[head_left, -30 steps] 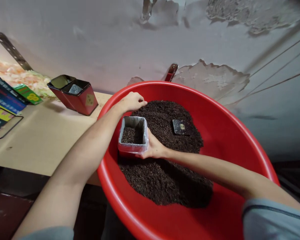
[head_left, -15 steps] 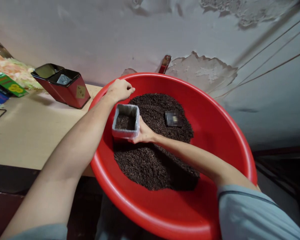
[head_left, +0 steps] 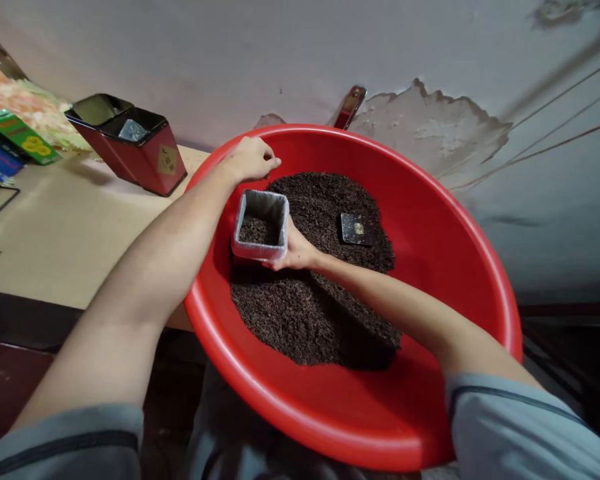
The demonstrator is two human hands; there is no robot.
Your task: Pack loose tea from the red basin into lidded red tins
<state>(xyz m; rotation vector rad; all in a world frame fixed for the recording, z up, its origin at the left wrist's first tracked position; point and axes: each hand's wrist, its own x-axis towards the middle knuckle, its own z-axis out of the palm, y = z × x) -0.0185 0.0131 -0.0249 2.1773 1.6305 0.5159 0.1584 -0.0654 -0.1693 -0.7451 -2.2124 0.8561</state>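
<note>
My right hand (head_left: 297, 248) is closed around the side of a square tea tin (head_left: 260, 252), holding it upright above the loose tea. A clear plastic bag lines the tin and folds over its rim, with some dark tea leaves (head_left: 258, 231) at the bottom. Just beyond the tin, my left hand (head_left: 254, 159) hangs over the far left rim of a big red basin (head_left: 450, 260), its fingers curled in; what they hold, if anything, is hidden. Dark loose tea (head_left: 300, 320) lies heaped in the basin, and a small black square lid (head_left: 356, 229) rests on it.
On the wooden table (head_left: 45, 247) at left stand two red tins (head_left: 145, 157) side by side, uncovered, with plastic inside one. Colourful boxes (head_left: 23, 140) lie farther left. A peeling wall (head_left: 205, 60) rises behind the basin, with cords (head_left: 555, 143) at right.
The whole view has shifted a little, so the basin sits slightly higher and more to the right. Both hands and the tin keep nearly the same place over the basin.
</note>
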